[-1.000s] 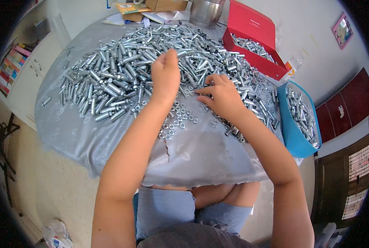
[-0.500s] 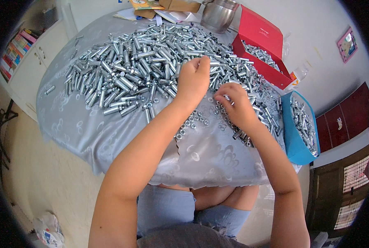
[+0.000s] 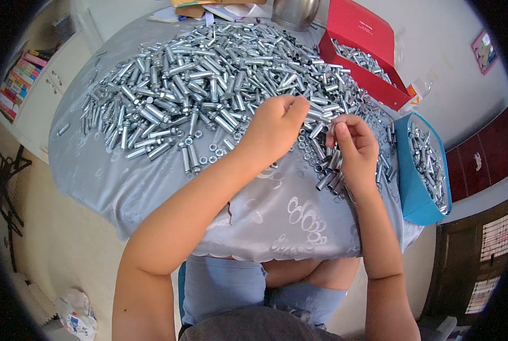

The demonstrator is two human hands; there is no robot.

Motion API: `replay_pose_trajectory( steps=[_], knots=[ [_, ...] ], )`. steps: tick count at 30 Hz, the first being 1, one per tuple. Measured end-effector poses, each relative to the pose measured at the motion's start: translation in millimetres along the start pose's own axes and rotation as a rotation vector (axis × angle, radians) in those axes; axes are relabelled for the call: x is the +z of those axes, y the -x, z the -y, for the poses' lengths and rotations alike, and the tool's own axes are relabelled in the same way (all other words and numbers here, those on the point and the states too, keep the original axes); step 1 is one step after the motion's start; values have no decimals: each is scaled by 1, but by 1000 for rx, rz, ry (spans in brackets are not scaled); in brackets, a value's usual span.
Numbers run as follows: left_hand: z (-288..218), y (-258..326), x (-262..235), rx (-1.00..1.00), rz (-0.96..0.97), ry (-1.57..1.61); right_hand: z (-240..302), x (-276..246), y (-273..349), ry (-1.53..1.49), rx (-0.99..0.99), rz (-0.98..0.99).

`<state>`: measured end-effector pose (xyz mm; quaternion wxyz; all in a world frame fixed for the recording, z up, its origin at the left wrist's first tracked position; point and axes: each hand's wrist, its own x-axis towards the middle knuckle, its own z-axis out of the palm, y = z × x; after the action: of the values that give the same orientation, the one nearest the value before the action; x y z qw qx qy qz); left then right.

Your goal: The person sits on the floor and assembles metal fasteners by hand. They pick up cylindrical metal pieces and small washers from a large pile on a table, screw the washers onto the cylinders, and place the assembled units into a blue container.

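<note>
Shiny metal sleeves (image 3: 208,85) on glossy grey satin tablecloth (image 3: 151,187)

Bare cloth (image 3: 168,187) near side passable; bolt heap (image 3: 208,74) blocks far side.

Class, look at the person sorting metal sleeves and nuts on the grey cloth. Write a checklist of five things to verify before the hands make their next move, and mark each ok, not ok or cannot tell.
1. Left hand is over the work: ok, it is closed in a loose fist above the loose nuts.
2. Right hand holds a part: cannot tell, its fingertips are pinched together but the piece is too small to see.
3. Supply within reach: ok, the pile of metal sleeves spreads just beyond both hands.
4. Blue bin has room: ok, partly filled, beside the right hand.
5. Red box is open: ok, sleeves show inside.
</note>
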<state>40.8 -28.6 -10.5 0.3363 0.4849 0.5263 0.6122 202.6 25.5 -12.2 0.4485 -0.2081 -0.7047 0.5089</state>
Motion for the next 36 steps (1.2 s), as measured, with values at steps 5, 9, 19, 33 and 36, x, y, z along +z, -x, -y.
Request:
replay_pose_trajectory(
  steps=[5,9,19,33,36],
  knots=[
    [-4,7,8,-2,66,-40,8,-2,6,-52,26,-43],
    [2,8,8,-107,103,93,9,3,7,-119,62,-17],
    [-5,10,13,-154,99,148,20,1,11,-128,123,-94],
    [-21,5,1,-231,-72,316,20,-12,10,610,-293,272],
    [-27,5,3,-218,-87,275,21,-10,15,854,-309,365]
  ],
)
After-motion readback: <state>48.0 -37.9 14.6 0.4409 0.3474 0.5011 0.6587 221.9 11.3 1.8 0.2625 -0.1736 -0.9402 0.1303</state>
